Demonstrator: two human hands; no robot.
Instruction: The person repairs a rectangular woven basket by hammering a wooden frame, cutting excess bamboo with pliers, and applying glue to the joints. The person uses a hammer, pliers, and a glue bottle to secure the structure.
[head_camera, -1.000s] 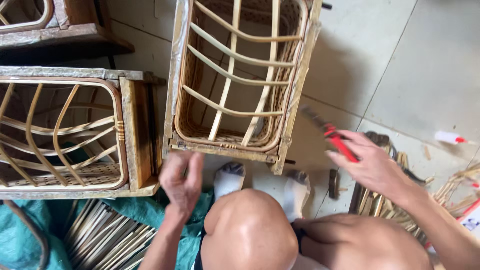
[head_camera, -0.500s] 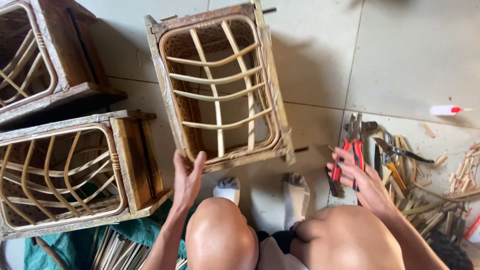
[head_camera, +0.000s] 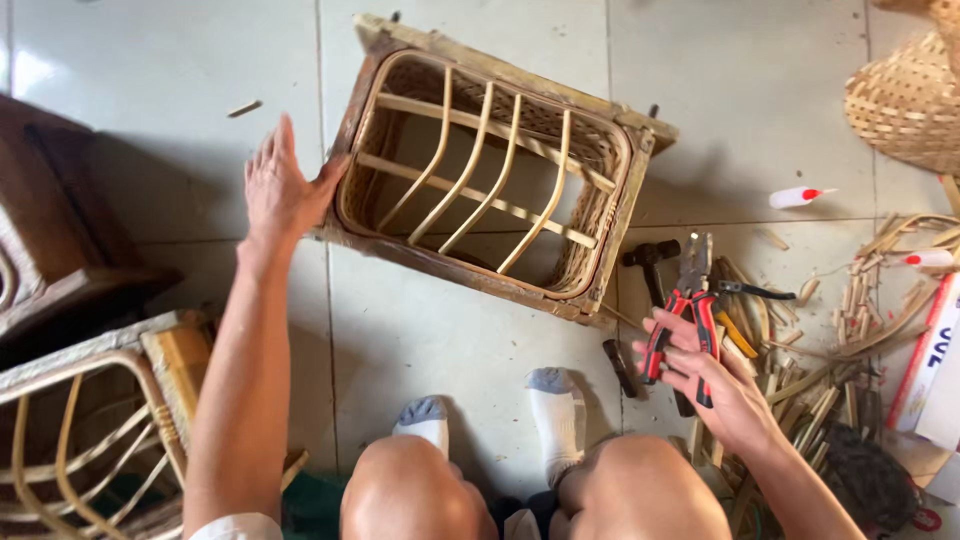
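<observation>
Since half a second ago, the rattan-and-wood frame has swung to lie slantwise on the tiled floor, farther from the knees. Left hand, fingers spread, presses flat against the frame's left edge. Right hand is wrapped round the red-handled pliers, lifted over a heap of cane offcuts. A hammer lies between frame and pliers. Near the offcuts sits a small white glue bottle; a woven basket lies beyond. Two more frames crowd the left side.
</observation>
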